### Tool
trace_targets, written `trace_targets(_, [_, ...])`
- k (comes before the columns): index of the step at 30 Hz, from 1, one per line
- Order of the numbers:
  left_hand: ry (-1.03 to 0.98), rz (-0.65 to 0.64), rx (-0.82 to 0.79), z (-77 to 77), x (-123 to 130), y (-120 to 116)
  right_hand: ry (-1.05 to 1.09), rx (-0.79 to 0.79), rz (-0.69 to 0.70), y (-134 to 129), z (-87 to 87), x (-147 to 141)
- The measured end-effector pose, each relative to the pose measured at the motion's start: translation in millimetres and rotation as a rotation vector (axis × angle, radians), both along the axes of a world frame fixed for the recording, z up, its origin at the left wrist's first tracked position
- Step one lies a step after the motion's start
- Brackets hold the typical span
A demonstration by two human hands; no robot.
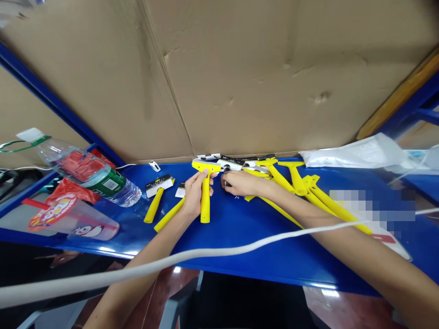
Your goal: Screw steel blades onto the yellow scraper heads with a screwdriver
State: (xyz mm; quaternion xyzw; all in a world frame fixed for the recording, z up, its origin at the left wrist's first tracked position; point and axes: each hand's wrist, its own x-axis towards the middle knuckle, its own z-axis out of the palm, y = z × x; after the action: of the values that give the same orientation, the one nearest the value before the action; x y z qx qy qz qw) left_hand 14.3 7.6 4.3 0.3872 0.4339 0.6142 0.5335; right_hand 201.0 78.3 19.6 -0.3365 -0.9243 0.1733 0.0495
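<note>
The left hand gripped the yellow scraper over the blue desk, seemingly to steady it. Close beside, the right hand pinched a black object, mostly hidden, perhaps a tool.

Two bare forearms reach forward, bringing both hands close together.
The left forearm slants up from the lower left, its wrist fairly straight; the left grip is curled closed, thumb laid forward and fingertips wrapping round from the far side. The right forearm stretches in from the lower right corner, and the right grip, back upward, bends its fingers inward just beside the left one without touching it.
</note>
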Motion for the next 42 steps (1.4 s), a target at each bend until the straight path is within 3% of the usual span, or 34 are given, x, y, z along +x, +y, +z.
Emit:
trace_targets(5, [-0.020, 0.018, -0.081, -7.2, -3.0, 7.3, 0.159, -0.040, 0.076, -1.0, 37.1, 13.5])
trace_targets(9, [0.051, -0.126, -0.136, -7.3, 5.0, 0.1, 0.368, -0.006, 0.023, -2.8, 56.0, 20.8])
trace_targets(15, [0.192, -0.314, -0.169, -5.0, 20.6, -16.4, 0.382, 0.040, 0.022, 2.4, 40.4, 19.6])
trace_targets(20, [0.232, -0.351, -0.207, -10.9, 22.4, -17.3, 0.340, -0.003, 0.039, 4.4, 29.7, 15.8])
trace_targets(26, [0.221, -0.348, -0.183, -12.8, 24.0, -19.4, 0.343, -0.066, 0.064, 1.8, 29.9, 14.0])
trace_targets(33, [0.188, -0.354, -0.144, -20.7, 23.9, -17.7, 0.422, -0.086, -0.091, -8.4, 23.0, 15.8])
trace_targets(42, [0.192, -0.547, -0.103, -11.7, 28.7, -33.8, 0.469, -0.055, -0.349, -49.9, 18.3, 48.5])
